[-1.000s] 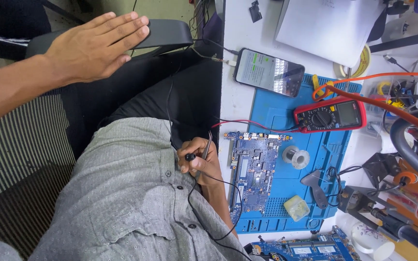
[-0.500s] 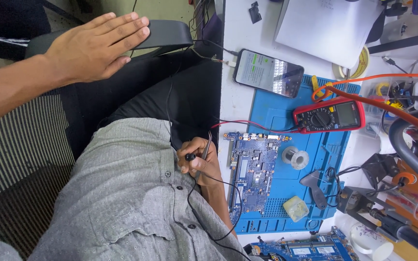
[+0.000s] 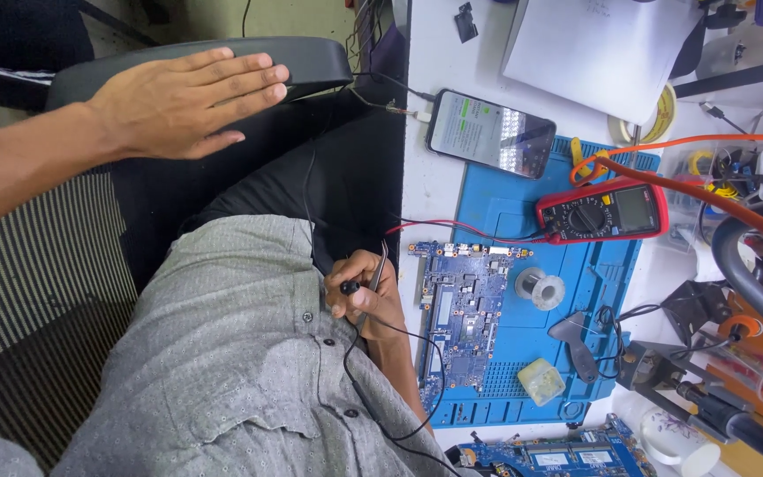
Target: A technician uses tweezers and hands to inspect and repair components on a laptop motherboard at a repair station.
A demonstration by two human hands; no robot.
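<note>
A blue work mat (image 3: 496, 212) is covering the white bench, carrying a blue laptop circuit board (image 3: 461, 322), a red multimeter (image 3: 604, 212), a phone (image 3: 490, 134) at its edge, and a small solder spool (image 3: 540, 288). The left hand (image 3: 183, 110) is lying flat and open on a black chair armrest (image 3: 311, 62), gripping nothing. The right hand (image 3: 366, 291) is sitting just beside the board, fingers closing around a black probe (image 3: 349, 287) and slim tweezers (image 3: 378, 269).
</note>
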